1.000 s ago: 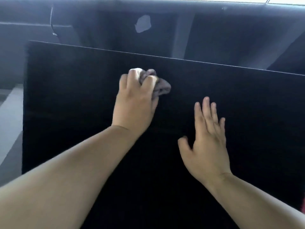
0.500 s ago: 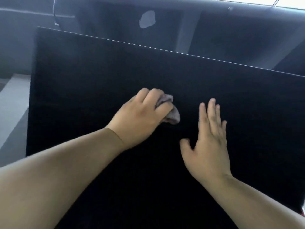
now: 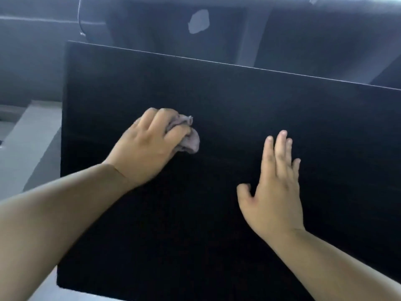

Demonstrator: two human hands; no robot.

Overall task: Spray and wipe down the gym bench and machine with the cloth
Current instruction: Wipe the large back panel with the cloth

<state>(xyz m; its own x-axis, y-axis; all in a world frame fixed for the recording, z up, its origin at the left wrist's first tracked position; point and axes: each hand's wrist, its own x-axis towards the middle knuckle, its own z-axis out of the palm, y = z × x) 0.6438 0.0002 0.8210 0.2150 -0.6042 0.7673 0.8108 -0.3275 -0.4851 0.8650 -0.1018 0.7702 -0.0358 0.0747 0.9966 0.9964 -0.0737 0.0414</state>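
A large flat black pad (image 3: 238,109) fills most of the view, its far edge catching a thin line of light. My left hand (image 3: 149,146) grips a crumpled grey-mauve cloth (image 3: 188,137) and presses it on the pad left of centre. My right hand (image 3: 275,187) lies flat on the pad to the right, fingers straight and together, thumb spread out. No spray bottle is in view.
Beyond the pad's far edge stand dark machine frame parts (image 3: 256,29) with a pale patch (image 3: 198,21). A grey floor strip (image 3: 26,144) runs along the pad's left edge.
My left hand has drawn the cloth back toward me, away from the pad's far edge, and now sits a little to the left. My right hand has stayed flat in place.
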